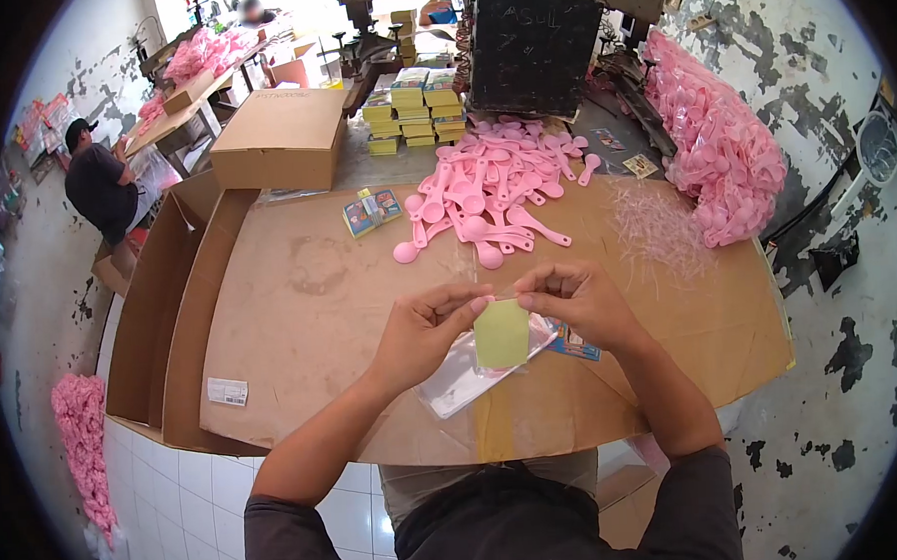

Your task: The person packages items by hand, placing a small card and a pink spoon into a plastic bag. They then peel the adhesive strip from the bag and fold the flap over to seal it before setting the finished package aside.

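My left hand and my right hand are both closed in a pinch at the two top corners of a small clear plastic bag. A plain yellow-green card hangs upright between them, seemingly inside that bag. Beneath it, a stack of clear plastic bags lies on the cardboard table cover. Partly hidden under my right hand is a blue printed card. Beyond my hands spreads a heap of pink plastic spoons.
A banded bundle of cards lies left of the spoons. Stacked card bundles, a closed carton and a black box stand behind. Bagged pink spoons pile up at right, near plastic strips. Another person sits far left.
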Available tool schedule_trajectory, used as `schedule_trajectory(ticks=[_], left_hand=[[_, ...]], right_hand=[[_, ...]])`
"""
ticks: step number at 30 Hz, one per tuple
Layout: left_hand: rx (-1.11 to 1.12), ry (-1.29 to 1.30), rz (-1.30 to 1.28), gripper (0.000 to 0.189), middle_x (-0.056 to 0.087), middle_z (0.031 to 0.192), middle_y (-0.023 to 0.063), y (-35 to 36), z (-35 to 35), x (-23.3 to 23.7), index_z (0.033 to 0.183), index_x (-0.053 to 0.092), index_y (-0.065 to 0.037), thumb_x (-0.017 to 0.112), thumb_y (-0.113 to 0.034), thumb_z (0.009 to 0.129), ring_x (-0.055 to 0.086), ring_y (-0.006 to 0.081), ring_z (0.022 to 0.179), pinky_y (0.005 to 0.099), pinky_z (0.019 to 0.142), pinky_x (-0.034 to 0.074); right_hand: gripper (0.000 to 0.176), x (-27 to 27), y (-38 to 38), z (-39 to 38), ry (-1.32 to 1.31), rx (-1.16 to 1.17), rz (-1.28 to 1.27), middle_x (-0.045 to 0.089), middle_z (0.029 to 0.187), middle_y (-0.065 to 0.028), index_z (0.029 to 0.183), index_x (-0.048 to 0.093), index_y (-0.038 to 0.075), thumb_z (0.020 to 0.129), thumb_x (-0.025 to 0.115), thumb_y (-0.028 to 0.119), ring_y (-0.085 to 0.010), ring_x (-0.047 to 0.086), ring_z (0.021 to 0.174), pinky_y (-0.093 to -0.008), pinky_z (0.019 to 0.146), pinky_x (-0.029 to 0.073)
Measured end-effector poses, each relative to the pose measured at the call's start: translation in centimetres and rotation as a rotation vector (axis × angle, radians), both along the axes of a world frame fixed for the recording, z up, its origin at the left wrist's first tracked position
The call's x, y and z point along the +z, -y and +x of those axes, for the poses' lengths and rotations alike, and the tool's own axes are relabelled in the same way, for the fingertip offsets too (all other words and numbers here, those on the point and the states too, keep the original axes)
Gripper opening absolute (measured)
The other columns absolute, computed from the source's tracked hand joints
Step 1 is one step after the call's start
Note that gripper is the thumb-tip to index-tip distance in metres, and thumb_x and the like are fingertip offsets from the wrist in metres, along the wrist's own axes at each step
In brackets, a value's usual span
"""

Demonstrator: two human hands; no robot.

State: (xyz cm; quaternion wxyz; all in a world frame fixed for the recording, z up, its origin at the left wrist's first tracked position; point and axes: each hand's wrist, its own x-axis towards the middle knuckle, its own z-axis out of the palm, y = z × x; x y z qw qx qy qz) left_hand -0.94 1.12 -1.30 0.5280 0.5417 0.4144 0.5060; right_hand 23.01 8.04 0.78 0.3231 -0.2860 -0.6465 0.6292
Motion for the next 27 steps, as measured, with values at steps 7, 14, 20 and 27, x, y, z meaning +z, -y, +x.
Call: schedule_trajectory(ticks=[7,14,20,27], left_hand=[[-0.009,-0.008,0.068,0.026,0.075,0.113,0.0106,-0.1,-0.2,-0.1,0.124,0.07,0.004,0.062,-0.011,0.103,0.071,0.0148,0.101,0.0327,0.089,0.061],[-0.062,-0.015,0.117,0.027,0.074,0.116,0.01,-0.1,-1.0,-0.3,0.123,0.071,0.003,0.062,-0.012,0.103,0.068,0.0128,0.102,0.0283,0.091,0.057],[-0.065,0.066,-0.005,0.027,0.074,0.115,0.0115,-0.5,-0.7,-0.5,0.123,0.071,0.003,0.063,-0.014,0.103,0.07,0.014,0.102,0.0303,0.091,0.058],[-0.112,-0.036,-0.057,0.029,0.073,0.115,0.0087,-0.9,-0.9,-0.5,0.128,0.068,0.002,0.063,-0.011,0.103,0.069,0.0113,0.102,0.0287,0.091,0.058]], right_hand=[[0.014,-0.4,-0.5,0.3,-0.018,-0.011,0.052,0.072,0.099,-0.0023,0.108,0.074,-0.001,0.096,0.071,0.004,-0.0089,0.067,0.09,-0.0251,0.08,0.055],[0.015,0.2,-0.9,0.6,0.082,-0.011,0.217,0.072,0.097,-0.0052,0.106,0.076,-0.002,0.096,0.066,0.001,-0.0082,0.063,0.079,-0.0244,0.073,0.052],[0.014,-0.1,-0.8,0.6,0.013,0.056,0.245,0.071,0.099,-0.0057,0.106,0.073,-0.005,0.094,0.068,-0.001,-0.0105,0.065,0.084,-0.0258,0.076,0.053],[0.027,-0.9,-1.1,0.6,0.028,0.043,0.126,0.069,0.102,-0.0064,0.121,0.066,-0.004,0.094,0.07,0.0,-0.0106,0.065,0.091,-0.0271,0.079,0.053]])
